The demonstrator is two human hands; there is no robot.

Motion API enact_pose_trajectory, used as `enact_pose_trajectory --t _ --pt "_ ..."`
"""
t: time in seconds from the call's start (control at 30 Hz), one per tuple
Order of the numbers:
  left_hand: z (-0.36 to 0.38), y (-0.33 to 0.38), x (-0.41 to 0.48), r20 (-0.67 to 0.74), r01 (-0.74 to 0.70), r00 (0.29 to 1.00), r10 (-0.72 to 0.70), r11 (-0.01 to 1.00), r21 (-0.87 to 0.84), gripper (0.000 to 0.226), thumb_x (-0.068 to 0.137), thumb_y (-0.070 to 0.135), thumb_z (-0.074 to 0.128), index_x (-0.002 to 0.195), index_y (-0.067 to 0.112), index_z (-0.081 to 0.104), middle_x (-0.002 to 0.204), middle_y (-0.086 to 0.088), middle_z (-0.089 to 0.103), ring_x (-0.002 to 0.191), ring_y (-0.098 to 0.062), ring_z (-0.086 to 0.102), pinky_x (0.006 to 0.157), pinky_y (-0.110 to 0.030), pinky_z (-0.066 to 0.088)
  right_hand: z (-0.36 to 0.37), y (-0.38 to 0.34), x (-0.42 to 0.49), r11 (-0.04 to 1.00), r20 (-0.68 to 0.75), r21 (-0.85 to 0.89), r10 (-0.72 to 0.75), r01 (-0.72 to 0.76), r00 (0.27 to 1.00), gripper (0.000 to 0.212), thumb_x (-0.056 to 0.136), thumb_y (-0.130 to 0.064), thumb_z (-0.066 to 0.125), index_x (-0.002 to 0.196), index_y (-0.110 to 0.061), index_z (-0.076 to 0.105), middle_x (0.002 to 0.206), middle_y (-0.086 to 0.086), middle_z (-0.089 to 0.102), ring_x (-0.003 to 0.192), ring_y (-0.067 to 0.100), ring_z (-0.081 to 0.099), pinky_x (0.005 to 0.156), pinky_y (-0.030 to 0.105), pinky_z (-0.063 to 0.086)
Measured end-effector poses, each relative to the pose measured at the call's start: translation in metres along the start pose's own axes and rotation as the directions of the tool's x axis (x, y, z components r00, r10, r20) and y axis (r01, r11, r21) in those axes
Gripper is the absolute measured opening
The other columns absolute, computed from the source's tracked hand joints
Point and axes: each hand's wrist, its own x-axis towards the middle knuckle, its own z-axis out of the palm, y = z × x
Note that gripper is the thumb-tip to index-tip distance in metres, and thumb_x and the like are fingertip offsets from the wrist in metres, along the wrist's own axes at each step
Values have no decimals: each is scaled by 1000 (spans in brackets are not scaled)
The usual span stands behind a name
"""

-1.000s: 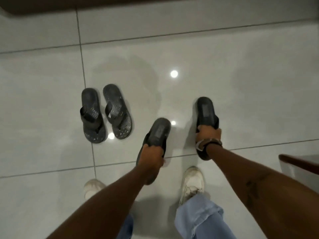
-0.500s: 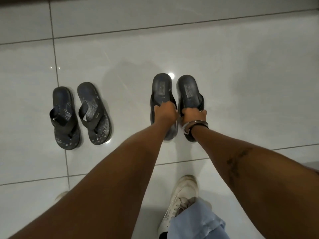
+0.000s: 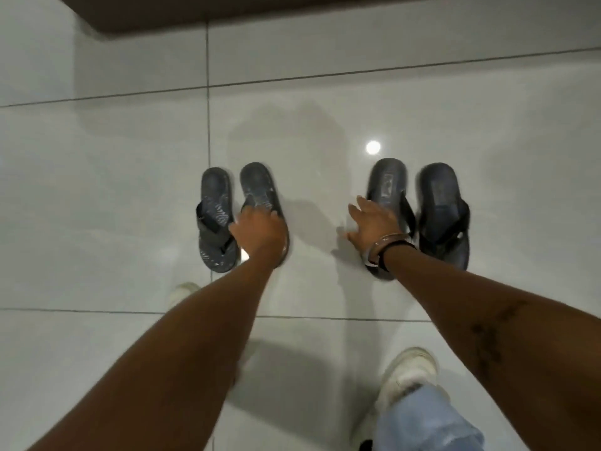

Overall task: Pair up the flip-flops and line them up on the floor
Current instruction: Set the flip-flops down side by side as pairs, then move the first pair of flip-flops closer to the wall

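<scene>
Two pairs of dark flip-flops lie on the glossy pale tile floor [image 3: 97,177], toes pointing away from me. In the left pair, the patterned left flip-flop [image 3: 214,222] lies free. My left hand [image 3: 260,231] covers the strap of the right flip-flop [image 3: 258,187] beside it, fingers curled over it. In the right pair, my right hand [image 3: 374,222], with bands on the wrist, is spread open at the left edge of the nearer flip-flop [image 3: 387,187]. The outer flip-flop [image 3: 444,219] lies untouched beside it.
My white sneakers stand close behind the flip-flops, one [image 3: 408,372] at the lower right under a light blue jeans leg [image 3: 422,421], one [image 3: 182,292] partly hidden by my left arm. A dark brown furniture edge [image 3: 260,8] runs along the top.
Both hands have let go of the right pair, which now lies on the floor. My left hand has moved left onto the other pair's right flip-flop, and my right hand has opened.
</scene>
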Motion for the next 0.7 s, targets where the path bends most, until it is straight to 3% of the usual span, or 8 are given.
enact_pose_trajectory --t 0.1,0.17,0.23,0.4,0.7 --pt "11 -46 46 116 31 993 -38 998 58 40 87 40 49 97 8 70 106 -14 68 104 -33 58 104 -49 32 17 -32 42 998 128 12 65 -67 990 81 86 -40 61 148 -22 13 160 5 -1 146 23 4 118 46 10" --pt "23 -63 64 159 -3 987 -7 998 66 43 85 49 49 82 10 68 94 -11 71 98 -32 60 103 -49 30 35 -48 69 994 149 -36 104 -100 983 91 81 -44 66 149 -23 9 160 4 -6 146 24 0 118 47 9" --pt "33 -70 75 173 -30 985 19 998 62 33 85 47 54 72 17 60 85 -7 71 91 -29 62 100 -48 30 49 -62 89 987 144 -65 158 -150 977 98 76 -49 70 149 -23 9 160 7 -8 146 27 0 117 49 11" --pt "42 -66 91 175 -20 985 15 999 25 6 83 23 62 78 21 60 84 -6 72 86 -28 65 100 -44 32 63 -84 108 960 65 -82 272 -266 960 94 77 -46 71 147 -21 14 158 14 -11 145 32 -1 117 52 13" --pt "18 -75 131 266 116 959 -100 992 -48 5 86 16 58 87 15 63 91 -6 72 93 -26 64 102 -42 31 38 -121 133 950 158 -79 312 -303 937 98 75 -44 73 148 -23 12 158 14 -10 145 31 -6 118 53 9"
